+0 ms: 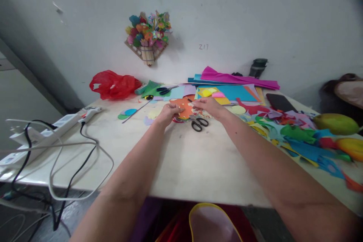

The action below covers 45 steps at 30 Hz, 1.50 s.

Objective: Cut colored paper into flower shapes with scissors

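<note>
My left hand (170,112) is closed at the left edge of an orange piece of paper or felt (185,109), its fingers pinching that edge. My right hand (208,106) is closed just right of the orange piece, holding a thin dark-tipped pen-like thing (190,100) that points left over it. The pen's exact kind is too small to make out. Black-handled scissors (199,123) lie right below the orange piece, apart from both hands. Small pale and red scraps show around the orange piece, partly hidden by my hands.
Coloured sheets (235,92) are stacked behind, with a magenta roll (239,78). Many cut scraps (297,134) spread at right beside a phone (280,103) and a green-yellow fruit (336,123). A red plastic bag (113,85) sits back left; a power strip (45,134) with cables lies left.
</note>
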Tool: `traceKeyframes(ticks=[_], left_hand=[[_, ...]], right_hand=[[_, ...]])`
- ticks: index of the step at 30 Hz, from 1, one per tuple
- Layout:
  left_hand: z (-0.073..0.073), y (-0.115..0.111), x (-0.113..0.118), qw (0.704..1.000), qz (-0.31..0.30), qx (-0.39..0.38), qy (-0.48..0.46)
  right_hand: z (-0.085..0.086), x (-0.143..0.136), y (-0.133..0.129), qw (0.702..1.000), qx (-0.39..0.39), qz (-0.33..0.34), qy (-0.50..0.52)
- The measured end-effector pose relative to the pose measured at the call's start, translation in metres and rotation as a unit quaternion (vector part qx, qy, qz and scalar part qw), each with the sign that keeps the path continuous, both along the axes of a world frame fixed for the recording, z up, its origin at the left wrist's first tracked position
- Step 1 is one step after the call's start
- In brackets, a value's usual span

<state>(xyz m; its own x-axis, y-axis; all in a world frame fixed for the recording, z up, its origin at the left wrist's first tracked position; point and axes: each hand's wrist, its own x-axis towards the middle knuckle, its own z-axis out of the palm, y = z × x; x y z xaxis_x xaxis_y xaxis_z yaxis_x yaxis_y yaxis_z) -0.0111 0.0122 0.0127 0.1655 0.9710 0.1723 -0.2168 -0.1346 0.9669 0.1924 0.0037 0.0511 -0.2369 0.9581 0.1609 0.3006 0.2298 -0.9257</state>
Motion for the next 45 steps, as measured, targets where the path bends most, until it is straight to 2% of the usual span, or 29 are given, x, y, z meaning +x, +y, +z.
traceKeyframes(ticks=[2,4,8,11,18,21,28,38,45], left_hand=[[0.0,-0.001,0.002,0.999,-0.019,0.001,0.027],[0.0,-0.002,0.003,0.998,-0.041,0.003,0.046],[0.002,-0.006,0.006,0.995,-0.071,0.002,0.074],[0.003,-0.006,0.007,0.994,-0.065,0.0,0.085],[-0.001,-0.004,0.011,0.999,-0.02,-0.001,0.034],[-0.002,-0.003,0.012,1.0,0.003,0.002,0.015],[-0.004,-0.003,0.016,1.0,0.013,-0.02,-0.02],[-0.004,-0.004,0.016,0.999,0.011,-0.012,-0.029],[-0.005,-0.003,0.015,0.999,0.0,-0.023,-0.039]], right_hand=[[-0.002,-0.005,-0.002,0.999,-0.008,0.041,0.015],[-0.005,-0.007,-0.001,0.998,0.014,0.062,-0.014],[-0.013,-0.006,0.002,0.996,0.034,0.042,-0.073],[-0.015,-0.008,0.003,0.996,0.037,0.023,-0.076],[-0.01,-0.026,-0.009,0.999,0.005,-0.05,0.017],[-0.012,-0.032,-0.011,0.996,-0.009,-0.068,0.063],[-0.019,-0.042,-0.013,0.986,-0.016,-0.126,0.11],[-0.026,-0.044,-0.012,0.98,-0.029,-0.134,0.142],[-0.023,-0.045,-0.015,0.974,-0.015,-0.136,0.18]])
